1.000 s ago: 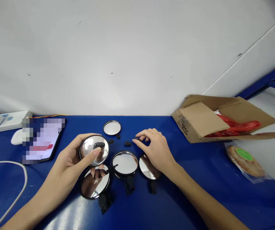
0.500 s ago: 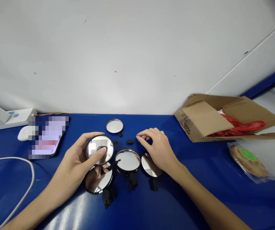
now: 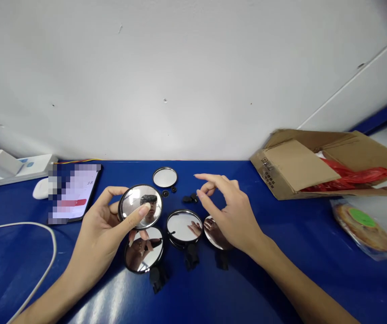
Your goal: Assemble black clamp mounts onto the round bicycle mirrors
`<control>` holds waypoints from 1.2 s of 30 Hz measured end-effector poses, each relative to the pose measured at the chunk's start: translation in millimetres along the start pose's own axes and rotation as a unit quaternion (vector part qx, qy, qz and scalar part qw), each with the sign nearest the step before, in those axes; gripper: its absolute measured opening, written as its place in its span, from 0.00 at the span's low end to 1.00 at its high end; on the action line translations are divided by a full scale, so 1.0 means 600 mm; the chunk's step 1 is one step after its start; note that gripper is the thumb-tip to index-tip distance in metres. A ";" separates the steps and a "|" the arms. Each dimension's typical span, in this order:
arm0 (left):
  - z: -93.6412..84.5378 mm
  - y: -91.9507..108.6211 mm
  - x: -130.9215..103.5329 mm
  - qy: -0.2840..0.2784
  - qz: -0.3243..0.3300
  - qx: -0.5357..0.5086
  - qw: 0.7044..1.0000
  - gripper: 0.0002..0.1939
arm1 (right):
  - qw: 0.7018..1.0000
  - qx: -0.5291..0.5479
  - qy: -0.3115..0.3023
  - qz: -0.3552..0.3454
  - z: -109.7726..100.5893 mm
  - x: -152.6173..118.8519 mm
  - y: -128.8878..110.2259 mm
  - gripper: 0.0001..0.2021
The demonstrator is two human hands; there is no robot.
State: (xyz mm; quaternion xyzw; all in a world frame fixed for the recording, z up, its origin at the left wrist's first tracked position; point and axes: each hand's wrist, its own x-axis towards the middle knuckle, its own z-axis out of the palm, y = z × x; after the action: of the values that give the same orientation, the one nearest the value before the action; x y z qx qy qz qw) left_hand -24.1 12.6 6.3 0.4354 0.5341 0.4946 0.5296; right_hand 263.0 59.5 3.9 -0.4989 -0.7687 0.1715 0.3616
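Observation:
My left hand (image 3: 107, 220) grips a round black-rimmed mirror (image 3: 134, 202), thumb across its glass and fingers behind. Below it a second round mirror (image 3: 142, 256) lies on the blue table, with a black clamp mount (image 3: 158, 278) attached. Beside that is a middle mirror (image 3: 184, 226) with its own mount (image 3: 191, 256). My right hand (image 3: 227, 204) hovers with thumb and forefinger apart, holding nothing visible, and partly covers a right-hand mirror (image 3: 215, 231). Just left of its fingertips lie small black parts (image 3: 189, 198). Farther back are a lone round mirror (image 3: 165, 177) and two small black rings (image 3: 165, 193).
On the left are a phone (image 3: 73, 193), a white rounded case (image 3: 41, 189), a power strip (image 3: 34, 167) and a white cable (image 3: 50, 252). An opened cardboard box (image 3: 291, 166) with red plastic (image 3: 351, 173) stands right, a wrapped round pastry (image 3: 365, 229) in front. A white wall (image 3: 180, 81) rises behind.
My right hand's thumb and forefinger have opened beside the small black parts; a second piece now shows there. One small black ring lies closer to the other. My left hand still holds its mirror.

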 end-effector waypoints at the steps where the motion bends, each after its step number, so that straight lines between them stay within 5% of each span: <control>1: 0.002 0.003 -0.002 -0.013 -0.003 -0.001 1.000 0.28 | 0.999 0.010 -0.012 -0.033 -0.001 -0.003 -0.008 0.14; 7: 0.032 0.022 -0.031 -0.018 -0.001 0.026 0.999 0.20 | 0.979 0.020 -0.039 -0.198 0.005 -0.026 -0.041 0.11; 15: 0.036 0.015 -0.041 -0.024 -0.014 0.045 0.999 0.19 | 0.971 -0.026 -0.017 -0.239 0.007 -0.032 -0.045 0.05; 26: 0.009 -0.025 -0.014 -0.034 0.064 0.100 0.992 0.21 | 0.985 -0.073 0.062 -0.143 0.007 -0.015 -0.013 0.06; 36: -0.001 -0.029 -0.009 -0.033 0.070 0.152 0.985 0.18 | 0.995 -0.074 0.052 -0.032 0.015 0.008 0.008 0.11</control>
State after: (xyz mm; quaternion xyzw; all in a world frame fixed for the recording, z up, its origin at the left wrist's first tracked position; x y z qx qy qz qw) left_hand -23.1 5.0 -10.0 0.5635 0.5537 0.4290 0.4380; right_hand 258.4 66.5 -3.3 -0.5073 -0.7750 0.0762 0.3691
